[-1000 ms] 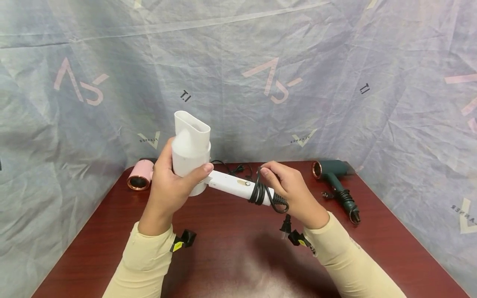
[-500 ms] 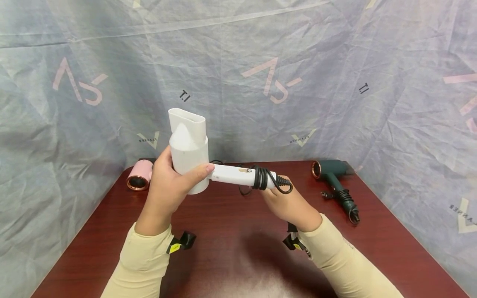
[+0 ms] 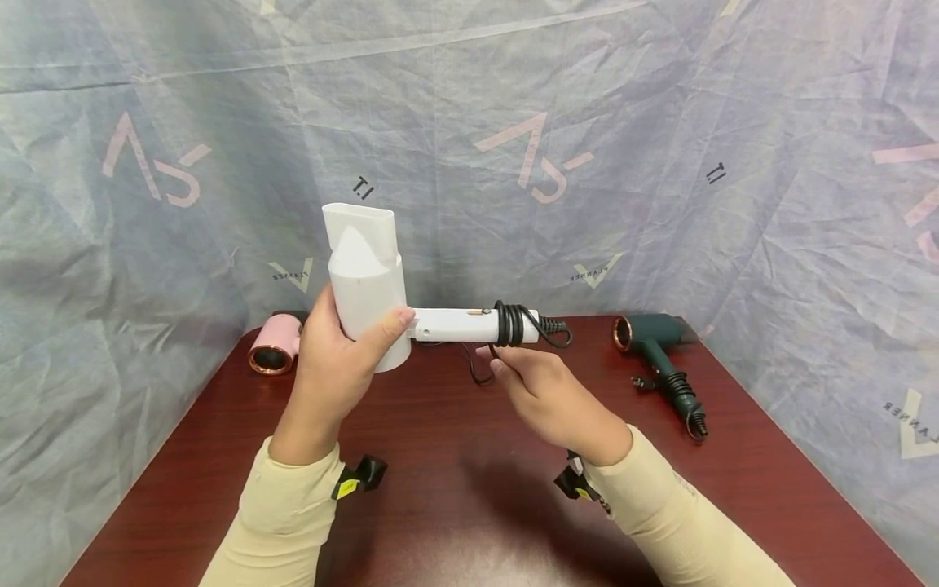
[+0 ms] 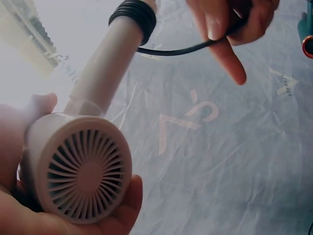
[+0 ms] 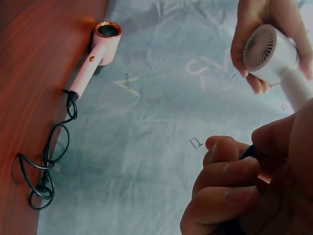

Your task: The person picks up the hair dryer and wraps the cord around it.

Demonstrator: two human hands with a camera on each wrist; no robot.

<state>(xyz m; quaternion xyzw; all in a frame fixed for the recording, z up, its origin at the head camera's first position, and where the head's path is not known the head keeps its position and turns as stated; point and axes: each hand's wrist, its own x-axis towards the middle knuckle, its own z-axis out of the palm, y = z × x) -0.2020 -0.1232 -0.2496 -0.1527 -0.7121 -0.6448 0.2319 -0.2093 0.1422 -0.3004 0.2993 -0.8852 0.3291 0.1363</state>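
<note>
My left hand (image 3: 330,367) grips the barrel of a white hair dryer (image 3: 367,302), held up above the table with its flat nozzle upward. The handle points right, with several turns of black cord (image 3: 511,324) wound near its end. Below the handle, my right hand (image 3: 550,391) pinches the loose part of the cord between thumb and fingers. In the left wrist view, that cord (image 4: 176,52) runs from the coil to the right fingers. The vented rear of the dryer (image 4: 88,176) faces that camera.
A pink hair dryer (image 3: 277,344) lies at the back left of the dark red table (image 3: 440,505), its cord (image 5: 46,166) loosely tangled. A dark green hair dryer (image 3: 660,359) with its cord wound on lies at the right. Grey printed cloth (image 3: 455,163) hangs behind.
My right hand has passed the cord around under the handle, moving leftward. The white dryer has tilted so that its handle is nearly level and its nozzle slightly higher.
</note>
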